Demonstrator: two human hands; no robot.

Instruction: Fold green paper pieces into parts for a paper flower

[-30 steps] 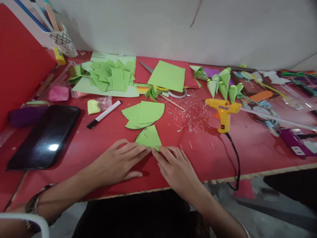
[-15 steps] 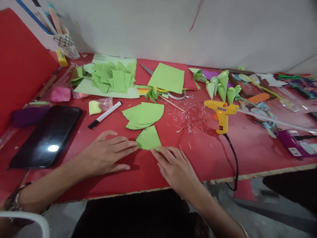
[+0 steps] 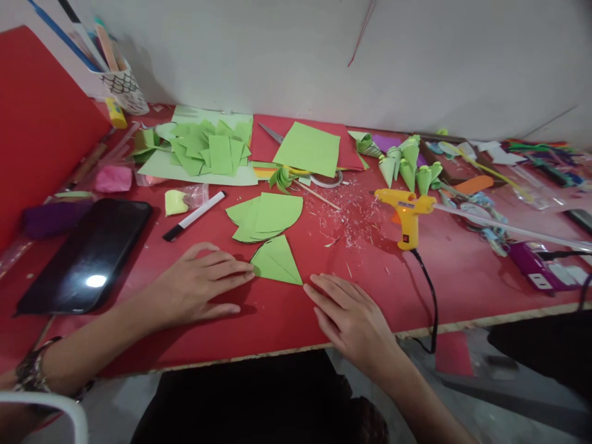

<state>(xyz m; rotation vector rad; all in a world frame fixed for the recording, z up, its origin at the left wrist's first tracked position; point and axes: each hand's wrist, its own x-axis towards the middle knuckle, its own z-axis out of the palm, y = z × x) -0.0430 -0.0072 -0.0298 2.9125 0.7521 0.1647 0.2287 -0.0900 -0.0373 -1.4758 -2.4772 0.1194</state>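
Note:
A green paper piece (image 3: 274, 261) with a crease line across it lies flat on the red tabletop in front of me. My left hand (image 3: 203, 285) rests with fingers stretched out, its fingertips touching the paper's left corner. Just off the right corner is my right hand (image 3: 349, 314), fingers extended and holding nothing. Right behind the creased piece lie several cut green paper sheets (image 3: 277, 213) with curved edges, overlapping each other. A black-capped white marker (image 3: 197, 214) lies beyond my left hand.
A yellow hot glue gun (image 3: 406, 216) with a black cord stands at right, near scattered shavings. Green paper cones (image 3: 407, 163) and a purple power adapter (image 3: 531, 268) lie farther right. A black phone (image 3: 87, 253) is at left. Green paper scraps (image 3: 203, 148) and scissors (image 3: 271, 132) lie at the back.
My right hand has slid right, off the green paper's corner, uncovering it and a crease line. My left hand stays at the left corner. The view has shifted slightly.

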